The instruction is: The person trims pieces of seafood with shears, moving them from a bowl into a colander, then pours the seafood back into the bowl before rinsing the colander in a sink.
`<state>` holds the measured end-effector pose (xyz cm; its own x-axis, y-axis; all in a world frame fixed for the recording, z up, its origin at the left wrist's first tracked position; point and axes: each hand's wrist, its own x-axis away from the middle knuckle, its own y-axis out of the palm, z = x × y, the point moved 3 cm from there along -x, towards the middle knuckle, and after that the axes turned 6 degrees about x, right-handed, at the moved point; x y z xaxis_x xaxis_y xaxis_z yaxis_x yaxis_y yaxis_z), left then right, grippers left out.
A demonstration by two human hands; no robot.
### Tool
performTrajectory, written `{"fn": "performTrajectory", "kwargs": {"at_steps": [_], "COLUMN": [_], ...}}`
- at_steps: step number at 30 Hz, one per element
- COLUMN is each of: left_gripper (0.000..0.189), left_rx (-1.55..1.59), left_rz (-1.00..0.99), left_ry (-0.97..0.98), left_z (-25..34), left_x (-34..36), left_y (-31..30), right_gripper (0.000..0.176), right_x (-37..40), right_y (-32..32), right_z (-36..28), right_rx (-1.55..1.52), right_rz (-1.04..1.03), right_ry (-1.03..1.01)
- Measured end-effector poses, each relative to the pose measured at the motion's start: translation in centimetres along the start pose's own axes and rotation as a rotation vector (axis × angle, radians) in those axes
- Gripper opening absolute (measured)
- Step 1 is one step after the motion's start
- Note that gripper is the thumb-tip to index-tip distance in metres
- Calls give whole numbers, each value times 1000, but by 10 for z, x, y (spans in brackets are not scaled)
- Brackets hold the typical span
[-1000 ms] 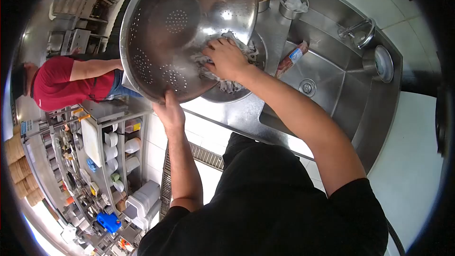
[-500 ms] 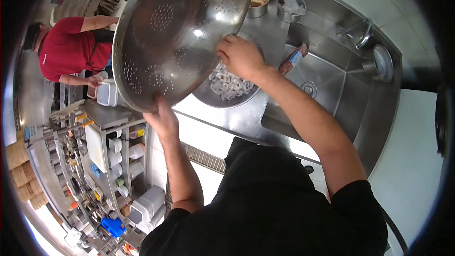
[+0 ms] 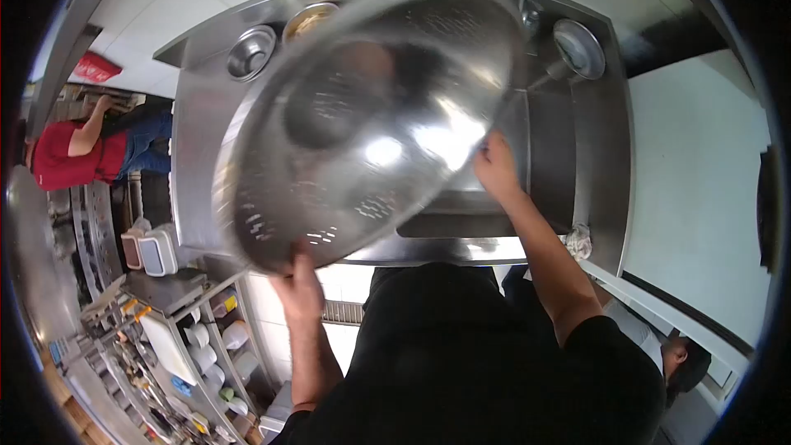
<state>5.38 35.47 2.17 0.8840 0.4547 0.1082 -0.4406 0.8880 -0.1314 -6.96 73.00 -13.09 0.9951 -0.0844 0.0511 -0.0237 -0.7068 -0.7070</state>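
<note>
A large steel colander [image 3: 329,173], blurred by motion, is held up tilted with its perforated inside facing me. My left hand [image 3: 301,287] grips its lower left rim, thumb over the inside. On the right edge, my right hand [image 3: 498,168] is closed around the rim. The colander hangs over the steel counter [image 3: 198,140] and the left part of the sink [image 3: 563,144], hiding much of both. Nothing shows lying inside it.
A small steel bowl [image 3: 250,53] and a container of yellowish food [image 3: 311,21] stand at the back. The faucet [image 3: 531,12] and a round dish [image 3: 581,48] are right. A person in red [image 3: 78,152] stands left; another person [image 3: 651,346] is lower right. Shelves [image 3: 206,346] hold containers.
My hands have carried the colander rightward, from beside the sink to over it. The bowl of pale grey pieces is now hidden. My view has turned, and a second person has appeared lower right.
</note>
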Motion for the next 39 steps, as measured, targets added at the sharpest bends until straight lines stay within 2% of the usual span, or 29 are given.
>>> {"fn": "performTrajectory", "kwargs": {"at_steps": [1, 2, 3, 4, 8, 11, 14, 15, 17, 19, 22, 25, 30, 31, 33, 34, 37, 38, 39], "left_gripper": [26, 16, 18, 20, 37, 47, 50, 49, 47, 46, 48, 50, 51, 50, 49, 49, 52, 54, 56], "left_rx": [-142, -94, -70, -42, -63, -135, -230, -210, -157, -129, -44, 25, 51, 63, 85, 87, 83, 78, 72], "left_rz": [-83, -209, -262, -305, -430, -533, -613, -624, -636, -576, -506, -352, -315, -292, -260, -254, -261, -285, -308], "left_ry": [-175, -72, -128, -254, -356, -412, -415, -542, -795, -887, -1018, -1098, -1112, -1108, -1108, -1103, -1063, -1037, -1013], "left_z": [21, 20, 11, 0, -48, -79, -124, -145, -185, -216, -283, -311, -309, -332, -374, -376, -380, -383, -386], "left_x": [9, 12, 16, 17, 13, 11, 5, 2, -6, -8, -11, -11, -11, -12, -17, -18, -26, -29, -30], "left_y": [27, 49, 68, 83, 121, 135, 161, 174, 201, 233, 266, 289, 299, 300, 306, 309, 306, 303, 299], "right_gripper": [43, 44, 43, 43, 41, 35, 36, 37, 40, 48, 61, 73, 81, 81, 81, 81, 81, 73, 63], "right_x": [12, 23, 30, 35, 60, 45, 19, 0, -45, -92, -162, -200, -223, -222, -227, -228, -216, -209, -200], "right_y": [-3, -5, -20, -28, -27, -83, -84, -88, -96, -89, -61, -42, -18, -19, -24, -25, -22, -17, -9], "right_z": [36, 71, 74, 96, 205, 188, 236, 234, 202, 159, 123, 102, 120, 121, 119, 121, 115, 109, 106], "right_rx": [137, 269, 106, -109, -963, -384, -469, -306, 18, 191, 416, 647, 784, 807, 826, 836, 782, 740, 616], "right_rz": [-1, 5, 110, 77, -52, 21, 153, 170, 199, 235, 352, 227, 90, 49, -11, -42, 46, 13, 28], "right_ry": [-57, -114, -299, -143, 486, 858, 667, 551, 300, 176, -227, -104, -22, -3, 10, 18, -7, 35, -25]}}
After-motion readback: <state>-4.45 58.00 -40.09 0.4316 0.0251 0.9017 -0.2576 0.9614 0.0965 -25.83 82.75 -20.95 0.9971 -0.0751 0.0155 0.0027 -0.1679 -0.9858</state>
